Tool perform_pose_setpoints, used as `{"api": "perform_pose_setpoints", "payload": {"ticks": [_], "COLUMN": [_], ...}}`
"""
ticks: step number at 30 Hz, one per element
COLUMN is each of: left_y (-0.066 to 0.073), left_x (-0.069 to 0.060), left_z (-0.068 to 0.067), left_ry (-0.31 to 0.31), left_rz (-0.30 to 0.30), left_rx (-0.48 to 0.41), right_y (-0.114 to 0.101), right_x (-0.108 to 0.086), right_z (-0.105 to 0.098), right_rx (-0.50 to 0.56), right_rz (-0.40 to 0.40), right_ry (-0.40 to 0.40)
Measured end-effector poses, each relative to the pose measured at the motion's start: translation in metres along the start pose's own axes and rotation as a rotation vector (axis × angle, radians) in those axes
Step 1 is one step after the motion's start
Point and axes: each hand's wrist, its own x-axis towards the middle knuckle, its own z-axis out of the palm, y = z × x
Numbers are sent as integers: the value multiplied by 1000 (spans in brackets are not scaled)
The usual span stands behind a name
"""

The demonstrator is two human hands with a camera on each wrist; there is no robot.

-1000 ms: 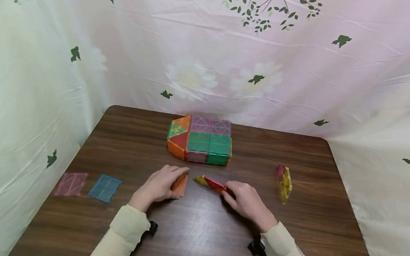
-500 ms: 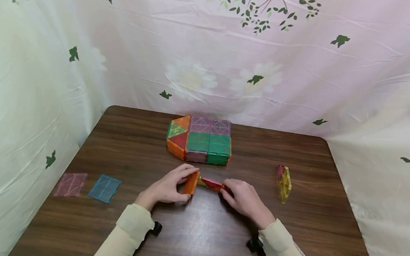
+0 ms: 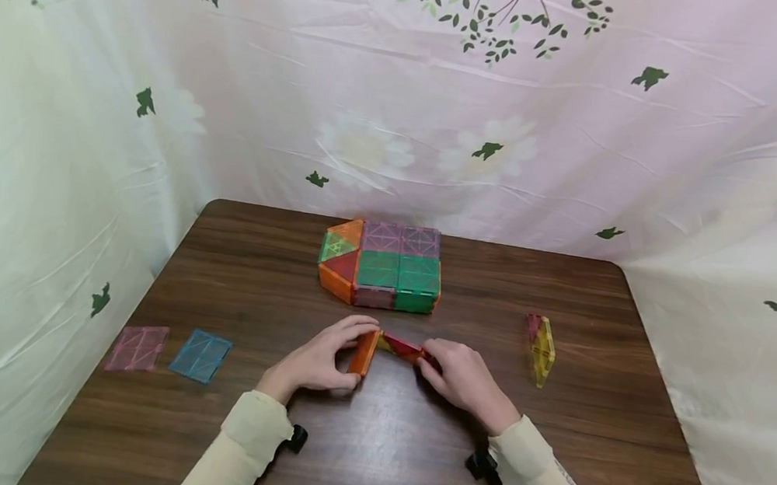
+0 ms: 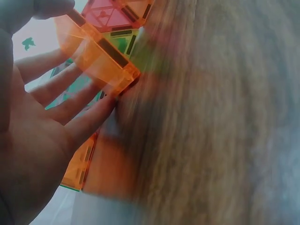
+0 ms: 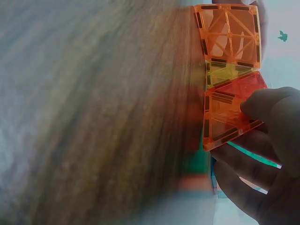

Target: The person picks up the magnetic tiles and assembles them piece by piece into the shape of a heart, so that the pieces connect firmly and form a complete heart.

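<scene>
My left hand [image 3: 314,356] holds an orange square magnetic tile [image 3: 363,352] on edge, thumb at its near side and fingers at the far side. Against that tile stands the yellow end of a joined row of triangular magnetic tiles [image 3: 403,348], also upright. My right hand [image 3: 463,378] pinches this row at its right end. In the right wrist view, the row shows a yellow triangle [image 5: 225,74], a red triangle [image 5: 246,86] and an orange triangle [image 5: 222,119], with the thumb pressed on it. The fingers behind the row are partly hidden.
Farther back sits a closed, box-like build of magnetic tiles [image 3: 379,269] with a tapered left end. A pink square tile [image 3: 138,348] and a blue one [image 3: 200,355] lie flat at left. Upright yellow and red tiles [image 3: 542,353] stand at right on the wooden table [image 3: 593,450].
The left hand has moved right with the orange square tile, closing the gap to the yellow end of the triangle row. My right hand has hardly moved.
</scene>
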Motion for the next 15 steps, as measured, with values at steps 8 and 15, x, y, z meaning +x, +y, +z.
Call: {"api": "perform_pose_setpoints", "payload": {"ticks": [8,15], "left_y": [4,2], "left_x": [8,9], "left_z": [7,8], "left_ry": [-13,46], "left_rz": [-25,-20], "left_rx": [116,140], "right_y": [3,25], "right_x": [-4,-17], "right_z": [-5,-29], "right_rx": [-59,-105], "right_rz": [46,60], "right_ry": [19,267]}}
